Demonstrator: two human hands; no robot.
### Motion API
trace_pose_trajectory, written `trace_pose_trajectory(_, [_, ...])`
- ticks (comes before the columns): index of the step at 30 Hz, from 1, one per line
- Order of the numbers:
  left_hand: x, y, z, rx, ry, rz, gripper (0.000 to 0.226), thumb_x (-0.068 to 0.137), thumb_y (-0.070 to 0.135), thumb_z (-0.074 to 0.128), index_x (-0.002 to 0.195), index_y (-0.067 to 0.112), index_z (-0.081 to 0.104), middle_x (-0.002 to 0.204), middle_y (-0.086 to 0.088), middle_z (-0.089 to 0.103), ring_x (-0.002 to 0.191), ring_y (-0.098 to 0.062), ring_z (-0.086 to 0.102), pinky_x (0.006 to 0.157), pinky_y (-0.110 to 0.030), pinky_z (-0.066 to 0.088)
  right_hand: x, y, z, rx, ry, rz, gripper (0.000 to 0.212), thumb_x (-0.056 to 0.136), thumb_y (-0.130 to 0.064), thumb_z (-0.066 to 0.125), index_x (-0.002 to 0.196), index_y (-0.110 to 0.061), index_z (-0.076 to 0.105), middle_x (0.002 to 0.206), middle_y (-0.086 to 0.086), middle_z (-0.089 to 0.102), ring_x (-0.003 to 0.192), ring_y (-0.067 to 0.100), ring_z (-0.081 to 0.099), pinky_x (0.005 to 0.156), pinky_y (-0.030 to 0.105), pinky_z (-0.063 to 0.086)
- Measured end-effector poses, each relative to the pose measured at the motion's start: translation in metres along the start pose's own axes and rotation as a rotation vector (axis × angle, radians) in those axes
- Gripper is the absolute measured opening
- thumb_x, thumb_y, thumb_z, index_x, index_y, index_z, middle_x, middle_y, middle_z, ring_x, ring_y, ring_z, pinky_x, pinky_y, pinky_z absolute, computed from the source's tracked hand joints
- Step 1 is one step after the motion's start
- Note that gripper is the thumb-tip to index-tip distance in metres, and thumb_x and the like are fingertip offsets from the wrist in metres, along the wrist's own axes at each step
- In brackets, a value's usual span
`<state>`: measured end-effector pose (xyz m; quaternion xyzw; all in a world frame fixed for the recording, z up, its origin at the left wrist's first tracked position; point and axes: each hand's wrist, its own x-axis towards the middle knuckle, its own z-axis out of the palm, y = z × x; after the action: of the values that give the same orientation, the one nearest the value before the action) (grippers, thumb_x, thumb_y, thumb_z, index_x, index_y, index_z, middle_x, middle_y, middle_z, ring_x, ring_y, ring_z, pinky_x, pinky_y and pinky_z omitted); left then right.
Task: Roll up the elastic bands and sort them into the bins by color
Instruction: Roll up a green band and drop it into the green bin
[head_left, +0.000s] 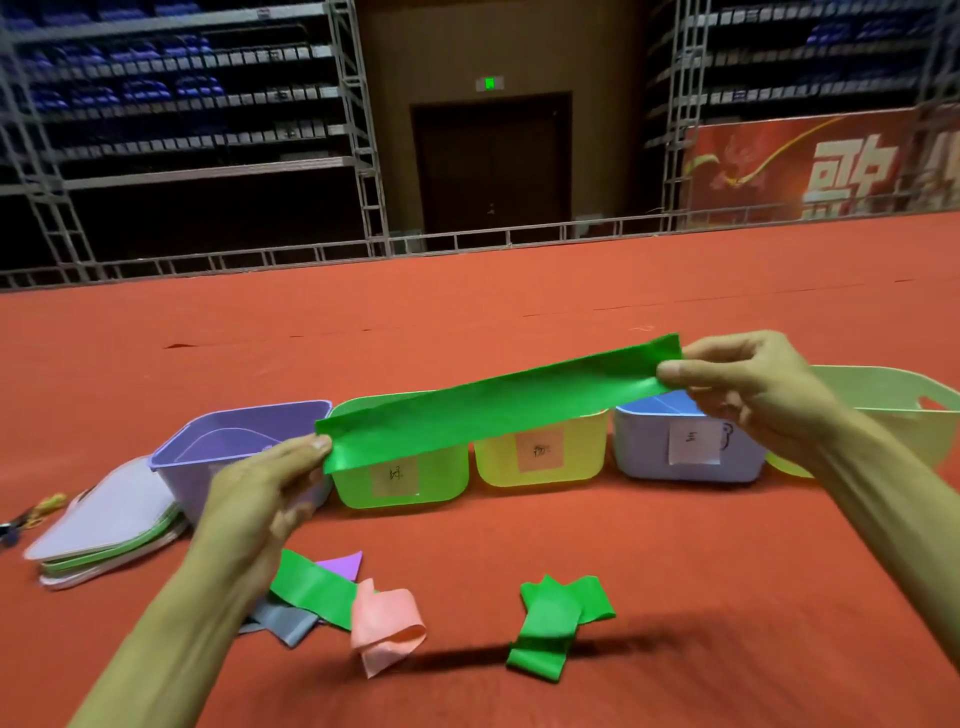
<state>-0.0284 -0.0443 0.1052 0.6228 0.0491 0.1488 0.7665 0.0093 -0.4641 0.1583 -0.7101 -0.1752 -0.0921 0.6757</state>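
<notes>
Head view: one long flat green elastic band (493, 410), unrolled, held in the air in front of the green plastic bin (400, 486). Left hand (260, 493) pinches its left end and right hand (753, 389) pinches its right end. Risks: if a pinch slips, the band may snap away; a slack roll may spring open before binning.

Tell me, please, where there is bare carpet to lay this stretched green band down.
The red carpet is bare before the yellow bin and blue bin, right of the folded green band. Crowded at the near left, where the pink band and other loose bands overlap.
</notes>
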Motion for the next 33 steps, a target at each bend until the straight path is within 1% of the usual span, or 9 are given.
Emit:
trace_pose_trajectory(6, [-0.020, -0.014, 0.007, 0.100, -0.137, -0.099, 0.030, 0.058, 0.021, 0.085, 0.087, 0.014, 0.079, 0.088, -0.003, 0.071, 0.076, -0.012, 0.060, 0.070, -0.031, 0.039, 0.004, -0.017, 0.019, 0.090, -0.035, -0.064, 0.018, 0.074, -0.024, 0.080, 0.079, -0.006, 0.077, 0.066, 0.001, 0.062, 0.053, 0.009, 0.040, 0.045, 0.015, 0.030])
trace_pose_trajectory(9, [-0.037, -0.043, 0.018, 0.224, -0.185, -0.233, 0.028, 0.054, 0.024, 0.087, 0.081, 0.015, 0.082, 0.081, -0.003, 0.069, 0.071, -0.010, 0.058, 0.064, -0.025, 0.044, 0.010, -0.029, 0.041, -0.176, 0.018, -0.218, 0.004, 0.085, -0.007, 0.079, 0.084, -0.003, 0.080, 0.060, -0.001, 0.069, 0.053, 0.006, 0.047, 0.048, 0.015, 0.037])
trace_pose_trajectory(13, [-0.050, -0.067, 0.034, 0.460, -0.450, -0.395, 0.026, 0.062, 0.031, 0.082, 0.079, 0.012, 0.078, 0.078, 0.000, 0.073, 0.067, -0.009, 0.064, 0.062, -0.021, 0.047, 0.017, -0.042, 0.071, -0.404, -0.091, -0.292, 0.003, 0.085, -0.008, 0.082, 0.083, -0.009, 0.082, 0.067, 0.005, 0.074, 0.061, 0.008, 0.055, 0.058, 0.028, 0.044])
trace_pose_trajectory(16, [-0.046, -0.059, 0.053, 0.621, -0.393, -0.146, 0.030, 0.077, 0.027, 0.089, 0.102, 0.016, 0.076, 0.098, 0.000, 0.079, 0.095, -0.014, 0.074, 0.073, -0.019, 0.053, 0.021, -0.048, 0.084, -0.375, -0.189, -0.294, 0.003, 0.085, -0.007, 0.081, 0.083, -0.010, 0.081, 0.062, -0.001, 0.067, 0.055, 0.007, 0.050, 0.052, 0.020, 0.041])
trace_pose_trajectory(18, [-0.046, -0.032, 0.073, 0.518, -0.295, 0.206, 0.036, 0.078, 0.032, 0.081, 0.111, 0.020, 0.073, 0.105, 0.003, 0.078, 0.104, -0.010, 0.071, 0.087, -0.018, 0.054, 0.021, -0.052, 0.088, -0.307, -0.245, -0.296, 0.001, 0.085, -0.007, 0.081, 0.085, -0.007, 0.081, 0.060, 0.002, 0.063, 0.054, 0.009, 0.046, 0.049, 0.019, 0.036])
trace_pose_trajectory(20, [-0.045, 0.004, 0.095, 0.280, -0.326, 0.371, 0.037, 0.082, 0.036, 0.075, 0.116, 0.020, 0.071, 0.111, 0.004, 0.077, 0.108, -0.007, 0.070, 0.090, -0.019, 0.053, 0.019, -0.057, 0.090, -0.241, -0.283, -0.290, 0.007, 0.085, -0.010, 0.081, 0.088, -0.004, 0.081, 0.062, 0.009, 0.062, 0.055, 0.012, 0.045, 0.048, 0.023, 0.033])
trace_pose_trajectory(25, [-0.039, 0.050, 0.134, 0.060, -0.466, 0.429, 0.017, 0.085, 0.029, 0.079, 0.099, 0.018, 0.077, 0.097, -0.007, 0.078, 0.091, -0.020, 0.073, 0.072, -0.028, 0.056, 0.011, -0.062, 0.085, -0.222, -0.288, -0.301, 0.011, 0.084, -0.011, 0.082, 0.090, -0.002, 0.080, 0.069, 0.028, 0.065, 0.059, 0.022, 0.047, 0.050, 0.028, 0.033])
trace_pose_trajectory(30, [-0.041, 0.050, 0.150, 0.046, -0.462, 0.480, 0.015, 0.080, 0.021, 0.073, 0.089, 0.010, 0.077, 0.083, -0.003, 0.078, 0.078, -0.013, 0.072, 0.066, -0.022, 0.056, 0.005, -0.060, 0.081, -0.142, -0.234, -0.330, 0.008, 0.080, 0.003, 0.082, 0.085, 0.006, 0.076, 0.058, 0.000, 0.069, 0.049, 0.003, 0.054, 0.047, 0.014, 0.037])
trace_pose_trajectory(33, [-0.040, 0.049, 0.151, 0.036, -0.430, 0.484, 0.018, 0.081, 0.020, 0.072, 0.091, 0.006, 0.077, 0.085, -0.008, 0.079, 0.080, -0.017, 0.074, 0.072, -0.027, 0.059, 0.003, -0.054, 0.083, -0.072, -0.199, -0.343, 0.013, 0.081, 0.001, 0.081, 0.089, 0.010, 0.075, 0.062, 0.005, 0.070, 0.048, 0.005, 0.053, 0.045, 0.019, 0.036])
